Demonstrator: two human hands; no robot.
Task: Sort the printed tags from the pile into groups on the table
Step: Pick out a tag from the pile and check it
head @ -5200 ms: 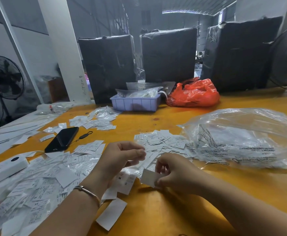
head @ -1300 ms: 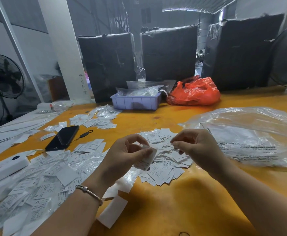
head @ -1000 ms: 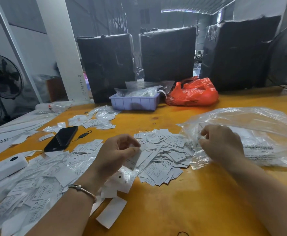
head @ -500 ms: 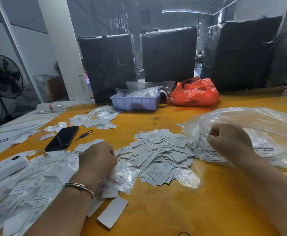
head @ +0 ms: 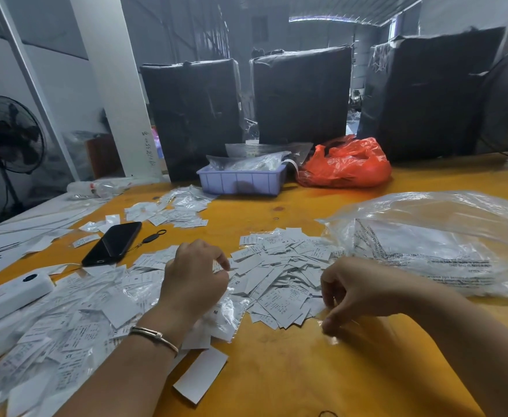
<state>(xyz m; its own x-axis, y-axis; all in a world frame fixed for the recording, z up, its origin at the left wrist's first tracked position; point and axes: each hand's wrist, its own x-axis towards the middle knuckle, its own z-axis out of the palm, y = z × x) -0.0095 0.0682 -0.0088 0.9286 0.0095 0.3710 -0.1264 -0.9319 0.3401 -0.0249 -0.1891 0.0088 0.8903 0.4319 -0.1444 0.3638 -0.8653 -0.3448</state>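
Both hands over tag pile (head: 279, 278)

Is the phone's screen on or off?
Off: the phone lies flat on the table with a dark, blank screen.

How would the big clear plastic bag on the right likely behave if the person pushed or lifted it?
The clear bag would probably be floppy: its film is wrinkled and slumps on the table. It looks light for its bulk, since much of it seems puffed film over flat printed sheets. Pushed, it would likely crumple and slide, perhaps nudging the tags touching its left edge.
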